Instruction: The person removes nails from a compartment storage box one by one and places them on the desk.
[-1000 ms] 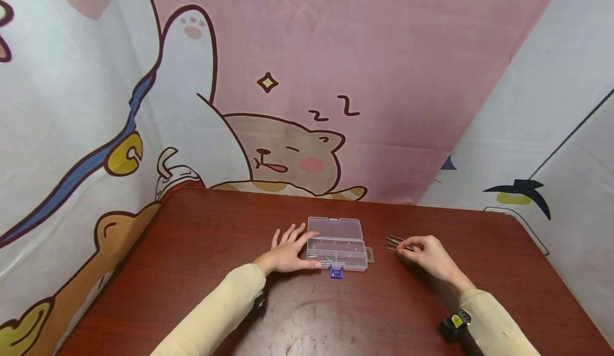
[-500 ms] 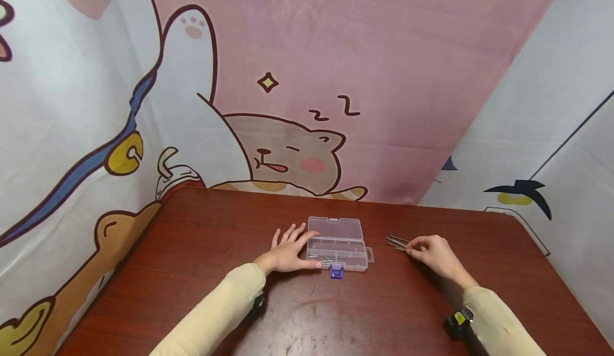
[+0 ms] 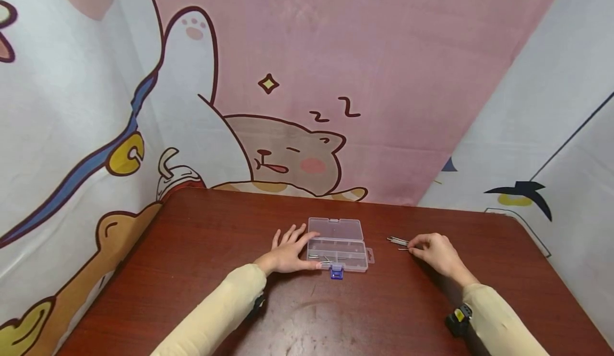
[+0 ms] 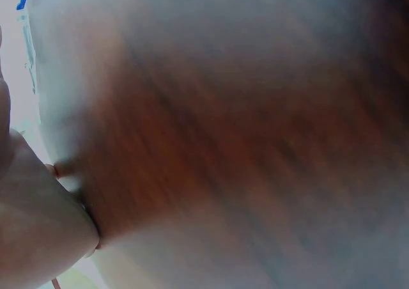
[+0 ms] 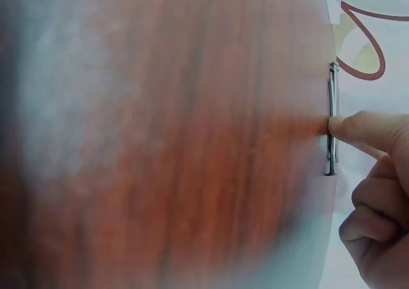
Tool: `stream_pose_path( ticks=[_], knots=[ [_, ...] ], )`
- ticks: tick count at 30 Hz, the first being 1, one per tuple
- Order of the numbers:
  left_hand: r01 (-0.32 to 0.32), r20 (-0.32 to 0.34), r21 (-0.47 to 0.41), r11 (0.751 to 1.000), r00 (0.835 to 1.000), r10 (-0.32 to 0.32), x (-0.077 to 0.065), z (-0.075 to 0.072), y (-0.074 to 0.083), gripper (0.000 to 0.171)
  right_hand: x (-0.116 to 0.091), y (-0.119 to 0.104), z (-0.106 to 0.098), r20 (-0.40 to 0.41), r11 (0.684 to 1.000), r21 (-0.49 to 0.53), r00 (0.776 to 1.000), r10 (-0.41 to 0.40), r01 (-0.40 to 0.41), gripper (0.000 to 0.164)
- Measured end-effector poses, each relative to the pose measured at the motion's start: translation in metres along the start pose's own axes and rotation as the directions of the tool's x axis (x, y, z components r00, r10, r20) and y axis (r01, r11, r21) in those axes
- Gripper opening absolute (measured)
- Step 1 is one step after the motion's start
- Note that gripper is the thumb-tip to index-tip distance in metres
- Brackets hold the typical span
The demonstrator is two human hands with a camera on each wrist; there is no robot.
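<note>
An opened clear plastic box (image 3: 352,260) with compartments and a blue latch (image 3: 337,272) stands on the brown table, its lid (image 3: 334,229) tipped back. Several metal nails (image 3: 326,259) lie inside at its left. My left hand (image 3: 285,255) spans the box's left end with spread, straight fingers, thumb at the front wall and index finger near the hinge. To the right of the box, my right hand (image 3: 434,253) pinches at a small bunch of nails (image 3: 397,240) with thumb and index finger. In the right wrist view an index fingertip (image 5: 339,128) meets the nails' (image 5: 331,151) middle.
A clear hanging tab (image 3: 370,255) sticks out from the box's right side. Behind the table's (image 3: 230,212) far edge hangs a cartoon-printed cloth (image 3: 384,79). A wrist camera (image 3: 458,318) sits under the right sleeve.
My right hand has shifted slightly right and back. The nails at its fingertips have regrouped, with one short nail end now apart in front. The left hand and box stay put.
</note>
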State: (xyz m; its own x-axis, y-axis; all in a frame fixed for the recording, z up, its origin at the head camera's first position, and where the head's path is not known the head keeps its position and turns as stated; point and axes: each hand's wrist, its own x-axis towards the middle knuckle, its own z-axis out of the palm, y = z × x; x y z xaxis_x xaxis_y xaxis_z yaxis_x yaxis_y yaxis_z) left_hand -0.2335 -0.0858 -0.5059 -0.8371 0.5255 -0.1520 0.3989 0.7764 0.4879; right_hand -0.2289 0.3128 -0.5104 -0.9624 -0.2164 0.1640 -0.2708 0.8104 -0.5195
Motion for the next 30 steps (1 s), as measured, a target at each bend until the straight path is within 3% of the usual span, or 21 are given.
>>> stream_pose_path(
  ticks=[10,18,30],
  knots=[
    [0.001,0.002,-0.001,1.000,1.000,-0.001,-0.001,0.000,0.000,0.080,0.001,-0.001,0.001,-0.088,1.000,0.008,0.996,0.014,-0.013,0.006],
    [0.000,0.001,-0.011,1.000,1.000,0.000,-0.001,0.001,0.000,0.081,0.000,-0.011,0.007,-0.097,0.997,0.071,0.995,0.021,-0.015,0.005],
    [0.004,-0.002,-0.007,1.000,1.000,-0.004,0.000,0.001,0.000,0.080,0.002,-0.040,0.025,-0.101,0.981,0.179,0.993,-0.060,0.078,0.007]
  ],
)
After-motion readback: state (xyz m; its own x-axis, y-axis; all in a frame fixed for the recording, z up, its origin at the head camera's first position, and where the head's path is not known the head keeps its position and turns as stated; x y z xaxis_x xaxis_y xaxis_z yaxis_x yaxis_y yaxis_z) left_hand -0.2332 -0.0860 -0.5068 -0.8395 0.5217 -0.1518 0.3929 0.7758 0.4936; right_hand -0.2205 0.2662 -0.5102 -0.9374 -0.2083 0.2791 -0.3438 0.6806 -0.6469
